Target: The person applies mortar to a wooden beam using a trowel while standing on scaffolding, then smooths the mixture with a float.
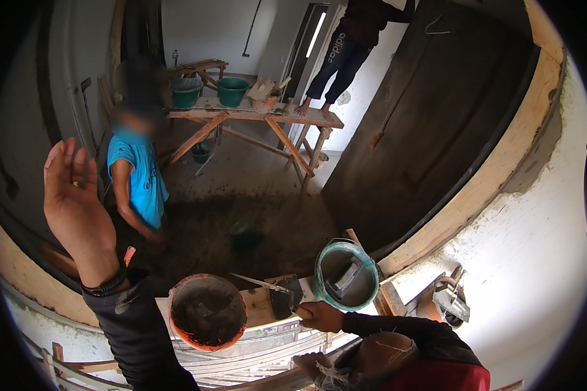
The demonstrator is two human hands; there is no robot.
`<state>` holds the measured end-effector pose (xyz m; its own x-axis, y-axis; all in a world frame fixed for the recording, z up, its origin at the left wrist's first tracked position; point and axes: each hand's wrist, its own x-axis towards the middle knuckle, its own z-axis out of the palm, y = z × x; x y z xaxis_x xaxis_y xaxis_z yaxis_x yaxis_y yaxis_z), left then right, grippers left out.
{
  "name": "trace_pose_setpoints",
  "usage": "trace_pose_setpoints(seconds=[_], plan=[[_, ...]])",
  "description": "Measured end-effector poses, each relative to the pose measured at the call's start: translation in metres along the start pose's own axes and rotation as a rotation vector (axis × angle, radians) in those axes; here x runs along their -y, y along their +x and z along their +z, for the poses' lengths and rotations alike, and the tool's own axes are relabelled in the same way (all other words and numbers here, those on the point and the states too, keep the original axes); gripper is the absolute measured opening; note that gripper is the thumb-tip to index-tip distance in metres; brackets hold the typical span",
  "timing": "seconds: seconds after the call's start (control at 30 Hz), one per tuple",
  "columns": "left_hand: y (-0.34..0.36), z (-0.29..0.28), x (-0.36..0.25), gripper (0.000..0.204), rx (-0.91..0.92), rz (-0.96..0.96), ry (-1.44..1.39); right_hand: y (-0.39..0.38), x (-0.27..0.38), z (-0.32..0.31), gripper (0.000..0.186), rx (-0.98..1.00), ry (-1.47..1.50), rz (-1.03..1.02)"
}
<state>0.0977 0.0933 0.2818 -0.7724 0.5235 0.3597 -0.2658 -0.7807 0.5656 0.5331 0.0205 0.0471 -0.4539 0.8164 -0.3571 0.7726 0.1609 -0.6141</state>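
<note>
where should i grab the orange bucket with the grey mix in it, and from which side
Take the orange bucket by its rim, probably from the left. The round rim stands exposed around the grey mix, while the trowel reaches in close on the right. It stands open at the top, so a level grip seems wise.

Right hand [323, 317] partly hides trowel handle [304, 313]; blue-shirted person's head [138, 107] blurred.

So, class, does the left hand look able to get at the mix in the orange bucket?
Probably yes: the left hand looks empty, and the orange bucket is open, with nothing seen covering the mix. The hand is raised, so it would need lowering.
</note>
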Motion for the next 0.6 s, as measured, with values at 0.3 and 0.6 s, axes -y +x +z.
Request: trace_pose_setpoints(seconds=[0.3,0.6], plan=[[0.008,-0.01,-0.055,0.04,-0.096,0.203,-0.014,0.041,0.056,-0.078,0.05,0.183,-0.486,-0.146],[-0.032,-0.051,-0.066,0.045,0.02,0.349,-0.127,0.078,0.142,-0.088,0.025,0.27,-1.057,-0.279]])
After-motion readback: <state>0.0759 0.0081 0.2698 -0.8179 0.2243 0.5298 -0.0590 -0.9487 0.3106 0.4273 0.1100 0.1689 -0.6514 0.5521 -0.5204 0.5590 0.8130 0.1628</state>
